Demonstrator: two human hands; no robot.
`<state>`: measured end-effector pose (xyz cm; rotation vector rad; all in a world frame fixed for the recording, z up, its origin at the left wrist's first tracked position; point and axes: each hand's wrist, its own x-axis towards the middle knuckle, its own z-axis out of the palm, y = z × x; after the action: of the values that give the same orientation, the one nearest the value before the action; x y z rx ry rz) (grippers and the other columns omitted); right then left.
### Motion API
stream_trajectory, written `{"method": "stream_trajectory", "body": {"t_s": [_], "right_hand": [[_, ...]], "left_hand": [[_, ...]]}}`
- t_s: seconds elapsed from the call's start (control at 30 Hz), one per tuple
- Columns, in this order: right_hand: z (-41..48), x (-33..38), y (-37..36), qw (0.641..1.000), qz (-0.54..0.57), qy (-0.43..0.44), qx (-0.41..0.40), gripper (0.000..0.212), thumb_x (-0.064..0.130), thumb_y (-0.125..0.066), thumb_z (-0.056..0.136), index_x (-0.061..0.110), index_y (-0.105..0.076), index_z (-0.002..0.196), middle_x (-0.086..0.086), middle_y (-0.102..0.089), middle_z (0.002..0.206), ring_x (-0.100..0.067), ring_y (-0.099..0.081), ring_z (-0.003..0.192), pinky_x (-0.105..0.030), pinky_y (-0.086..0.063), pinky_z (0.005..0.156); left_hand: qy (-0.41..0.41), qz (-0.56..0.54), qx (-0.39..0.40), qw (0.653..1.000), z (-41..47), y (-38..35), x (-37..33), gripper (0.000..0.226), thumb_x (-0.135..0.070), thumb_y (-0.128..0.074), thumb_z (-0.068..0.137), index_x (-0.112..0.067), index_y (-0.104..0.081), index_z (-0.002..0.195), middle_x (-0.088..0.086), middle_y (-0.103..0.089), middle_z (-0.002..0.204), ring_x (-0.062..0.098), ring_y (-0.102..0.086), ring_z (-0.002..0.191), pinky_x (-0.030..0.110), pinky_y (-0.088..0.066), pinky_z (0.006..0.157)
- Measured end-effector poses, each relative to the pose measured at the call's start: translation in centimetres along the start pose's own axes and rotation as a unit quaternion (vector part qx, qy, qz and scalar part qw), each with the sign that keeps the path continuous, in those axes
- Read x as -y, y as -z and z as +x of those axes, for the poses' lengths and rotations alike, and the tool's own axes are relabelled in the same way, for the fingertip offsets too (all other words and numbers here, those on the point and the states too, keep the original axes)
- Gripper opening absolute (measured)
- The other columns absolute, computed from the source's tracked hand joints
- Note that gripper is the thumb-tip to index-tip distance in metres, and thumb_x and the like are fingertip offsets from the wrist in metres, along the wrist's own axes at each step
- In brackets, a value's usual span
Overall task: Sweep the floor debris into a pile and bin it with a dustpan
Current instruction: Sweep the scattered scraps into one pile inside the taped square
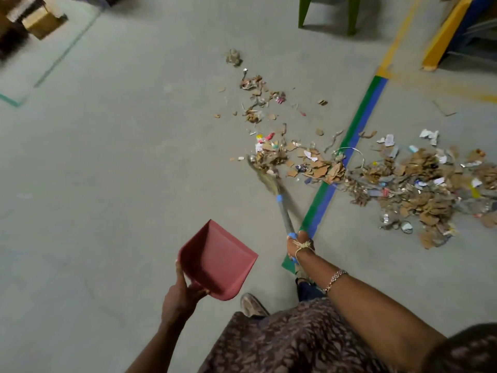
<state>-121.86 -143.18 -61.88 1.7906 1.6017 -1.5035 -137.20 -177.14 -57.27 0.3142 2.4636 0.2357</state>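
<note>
A red dustpan [217, 261] is held by its rear edge in the left grip [178, 297], fingers curled round it. A broom [284, 212] is clasped by the right grip [300, 247], its bristles set against debris [403, 184] strewn on the floor [107, 184] across a green-blue stripe [357, 117].

Your right hand [300, 247] grips the end of the broom [279, 200], its handle slanting away from you; the bristles [265, 176] touch the near edge of the debris [390, 179], a spread of cardboard scraps, paper and wrappers lying across the green and blue floor stripe [349, 146]; your left hand [180, 294] holds the red dustpan [217, 259] by its rear edge, raised off the grey floor [121, 170], well apart from the debris; green legs [329, 14] stand beyond.
</note>
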Motion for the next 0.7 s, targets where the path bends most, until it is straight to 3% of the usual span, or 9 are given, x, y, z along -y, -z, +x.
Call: {"method": "stream_trajectory", "body": {"t_s": [0.07, 0.2, 0.37, 0.47, 0.63, 0.7], "right_hand": [[-1.8, -0.1, 1.3, 0.999, 0.014, -0.034, -0.037, 0.027, 0.028, -0.054, 0.097, 0.005, -0.056, 0.111, -0.021, -0.063, 0.119, -0.038, -0.064, 0.107, -0.033, -0.050, 0.083], [-2.5, -1.9, 2.1, 0.988, 0.059, -0.080, -0.114, 0.037, 0.028, -0.057, 0.097, -0.002, -0.056, 0.118, -0.026, -0.061, 0.123, -0.043, -0.060, 0.112, -0.042, -0.050, 0.092], [-6.0, -1.9, 0.1, 0.965, 0.112, -0.129, -0.199, 0.034, 0.023, -0.051, 0.100, -0.001, -0.052, 0.124, -0.023, -0.058, 0.128, -0.042, -0.058, 0.115, -0.036, -0.046, 0.085], [-8.0, -1.4, -2.6, 0.952, 0.166, -0.108, -0.233, 0.036, 0.025, -0.053, 0.098, -0.002, -0.054, 0.123, -0.026, -0.060, 0.125, -0.043, -0.058, 0.114, -0.040, -0.047, 0.094], [-10.3, -1.6, -8.6, 0.940, 0.196, -0.054, -0.274, 0.047, 0.046, -0.054, 0.085, 0.009, -0.062, 0.113, -0.019, -0.070, 0.104, -0.039, -0.067, 0.094, -0.042, -0.055, 0.084], [-12.2, 0.0, -10.3, 0.945, 0.174, -0.020, -0.275, 0.036, 0.038, -0.058, 0.089, 0.011, -0.062, 0.113, -0.018, -0.070, 0.104, -0.039, -0.066, 0.095, -0.043, -0.054, 0.085]], "left_hand": [[-0.028, 0.008, 0.012, 1.000, 1.7, 0.1, -0.5, 0.133, -0.067, -0.081, 0.069, -0.039, 0.014, 0.158, -0.006, -0.079, 0.100, 0.029, -0.072, 0.098, 0.038, -0.053, 0.071], [-0.079, 0.029, 0.039, 0.996, 5.3, 1.3, -1.8, 0.132, -0.063, -0.082, 0.071, -0.035, 0.011, 0.160, -0.006, -0.078, 0.102, 0.030, -0.072, 0.099, 0.037, -0.052, 0.071], [-0.159, 0.054, 0.049, 0.985, 10.4, 4.4, -0.7, 0.131, -0.067, -0.079, 0.072, -0.023, 0.007, 0.161, 0.002, -0.078, 0.099, 0.037, -0.071, 0.093, 0.041, -0.052, 0.069], [-0.216, 0.064, 0.051, 0.973, 13.2, 7.2, 0.5, 0.129, -0.067, -0.079, 0.071, -0.026, 0.004, 0.160, 0.002, -0.077, 0.093, 0.037, -0.071, 0.089, 0.041, -0.052, 0.068], [-0.228, 0.052, 0.044, 0.971, 17.0, 11.9, 2.8, 0.127, -0.059, -0.084, 0.072, -0.029, 0.002, 0.160, 0.001, -0.075, 0.091, 0.039, -0.070, 0.093, 0.039, -0.048, 0.070], [-0.217, 0.032, 0.046, 0.975, 18.3, 14.0, 3.7, 0.126, -0.058, -0.085, 0.071, -0.033, 0.001, 0.159, -0.004, -0.070, 0.078, 0.037, -0.071, 0.085, 0.041, -0.053, 0.069]]}}
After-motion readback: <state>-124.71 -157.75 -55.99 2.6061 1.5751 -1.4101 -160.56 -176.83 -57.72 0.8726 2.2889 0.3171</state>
